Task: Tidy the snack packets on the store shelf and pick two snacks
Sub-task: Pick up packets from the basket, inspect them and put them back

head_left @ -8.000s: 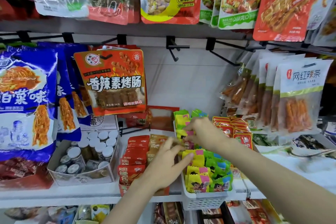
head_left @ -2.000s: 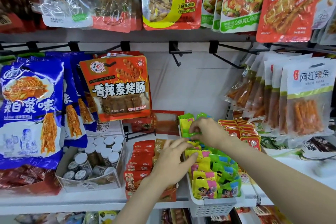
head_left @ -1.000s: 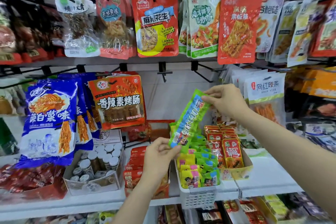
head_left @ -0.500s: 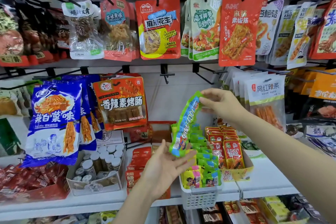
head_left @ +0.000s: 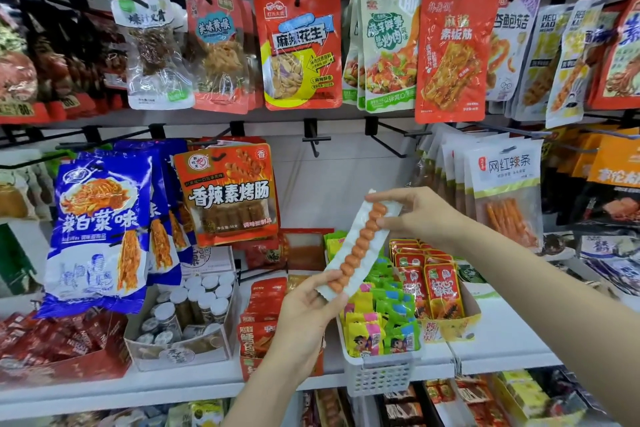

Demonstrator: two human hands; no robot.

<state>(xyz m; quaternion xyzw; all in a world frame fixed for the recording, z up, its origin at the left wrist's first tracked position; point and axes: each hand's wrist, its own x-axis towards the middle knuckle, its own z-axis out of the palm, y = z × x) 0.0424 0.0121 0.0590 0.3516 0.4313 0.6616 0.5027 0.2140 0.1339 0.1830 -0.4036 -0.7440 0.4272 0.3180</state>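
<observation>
Now the strip [head_left: 360, 246] shows its pale back and a row of orange pieces, flipped from its green printed face half a second ago. Right hand [head_left: 420, 215] pinches the top, left hand [head_left: 308, 308] the bottom, above the basket [head_left: 381, 376]. Probably inspecting a first pick.

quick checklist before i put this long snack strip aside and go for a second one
1. Left hand grips the strip's lower end: ok.
2. Right hand pinches the upper end: ok.
3. Snack strip lifted above the white basket: ok.
4. Strip's printed side facing you: not ok, clear side shows.
5. Packets in the basket tidy: not ok, front ones jumbled.
6. A place to set the strip: cannot tell.
</observation>
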